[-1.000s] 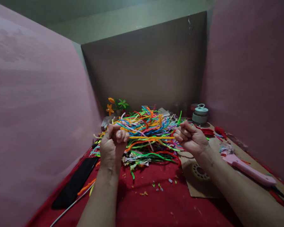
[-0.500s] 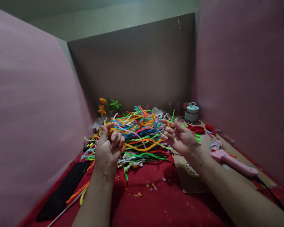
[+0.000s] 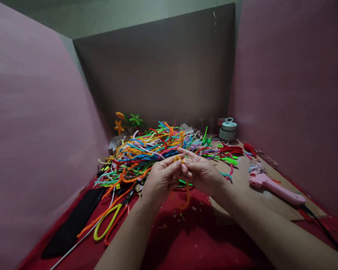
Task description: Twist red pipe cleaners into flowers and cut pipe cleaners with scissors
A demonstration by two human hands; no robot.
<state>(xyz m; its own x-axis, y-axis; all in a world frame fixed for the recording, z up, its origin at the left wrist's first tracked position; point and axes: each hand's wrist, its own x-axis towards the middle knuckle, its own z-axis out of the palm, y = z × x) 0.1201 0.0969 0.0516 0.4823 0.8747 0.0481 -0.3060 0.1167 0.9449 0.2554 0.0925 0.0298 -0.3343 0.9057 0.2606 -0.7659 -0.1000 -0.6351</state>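
My left hand [image 3: 160,180] and my right hand [image 3: 204,170] meet above the front of a colourful heap of pipe cleaners [image 3: 157,146]. Both pinch one yellow-orange pipe cleaner [image 3: 187,197]. A small bend of it shows between the fingertips, and a longer loop hangs below them. My right index finger is stretched out, while its thumb and other fingers are closed. The left fingers are curled and partly hidden behind the thumb.
Scissors [image 3: 108,222] and a flat black object [image 3: 73,225] lie left on the red cloth. A pink glue gun [image 3: 276,190] lies right on a board [image 3: 245,180]. Behind are a lidded container [image 3: 228,130] and fuzzy flowers [image 3: 118,127]. Pink panels [image 3: 30,112] flank the table.
My hands were well apart, and now they have come together in the middle. The yellow-orange pipe cleaner is now bent into a hanging loop. The view has shifted slightly.
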